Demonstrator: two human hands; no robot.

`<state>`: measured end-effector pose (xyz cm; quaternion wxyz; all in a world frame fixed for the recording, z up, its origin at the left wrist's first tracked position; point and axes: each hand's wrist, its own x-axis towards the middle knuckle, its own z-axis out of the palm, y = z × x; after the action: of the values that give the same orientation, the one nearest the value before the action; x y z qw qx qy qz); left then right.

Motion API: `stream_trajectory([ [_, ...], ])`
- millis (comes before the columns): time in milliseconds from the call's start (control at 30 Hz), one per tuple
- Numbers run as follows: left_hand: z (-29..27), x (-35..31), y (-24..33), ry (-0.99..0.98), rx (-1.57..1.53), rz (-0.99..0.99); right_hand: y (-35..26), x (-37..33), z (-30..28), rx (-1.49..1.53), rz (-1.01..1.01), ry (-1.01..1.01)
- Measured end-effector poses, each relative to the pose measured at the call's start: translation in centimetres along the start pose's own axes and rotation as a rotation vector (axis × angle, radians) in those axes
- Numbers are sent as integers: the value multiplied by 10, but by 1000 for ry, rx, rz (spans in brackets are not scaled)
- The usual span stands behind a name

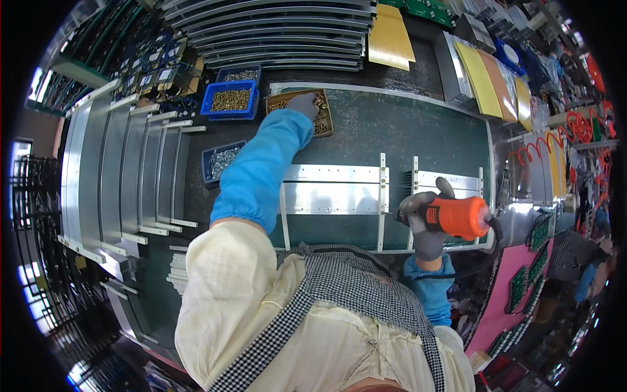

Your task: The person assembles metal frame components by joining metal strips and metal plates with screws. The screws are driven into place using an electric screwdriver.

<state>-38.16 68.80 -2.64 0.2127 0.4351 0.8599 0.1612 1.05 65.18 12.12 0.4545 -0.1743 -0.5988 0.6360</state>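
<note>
My left hand [302, 104] reaches into the shallow brown box [330, 119] of brass-coloured screws [319, 125], well apart from my right; the fingertips are down among the pieces, so I cannot tell whether they pinch one. My right hand [426, 236] is wrapped round the orange power driver [456, 217], whose black cable [498, 230] curves off to the right of that hand. One silver panel [332, 198] lies between my hands, nearer my body than the left; a second silver panel [449, 182] sits just beyond the right. A blue tray [208, 103] of brass pieces stands left of the left hand. I judge that picking well here means taking only a few screws, feeling which end is the head, and holding the driver steady, clear of both panels, its cable loose
</note>
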Motion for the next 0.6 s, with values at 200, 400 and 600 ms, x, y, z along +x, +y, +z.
stream_trajectory([
  [200,-7,-10,-15,274,-93,-3,0,15,-16,-75,76,31],
  [400,10,-3,-44,273,-533,-139,-2,13,-14,-282,21,-118],
  [600,2,-30,-53,-300,-2407,-170,-5,4,-22,-189,129,-81],
])
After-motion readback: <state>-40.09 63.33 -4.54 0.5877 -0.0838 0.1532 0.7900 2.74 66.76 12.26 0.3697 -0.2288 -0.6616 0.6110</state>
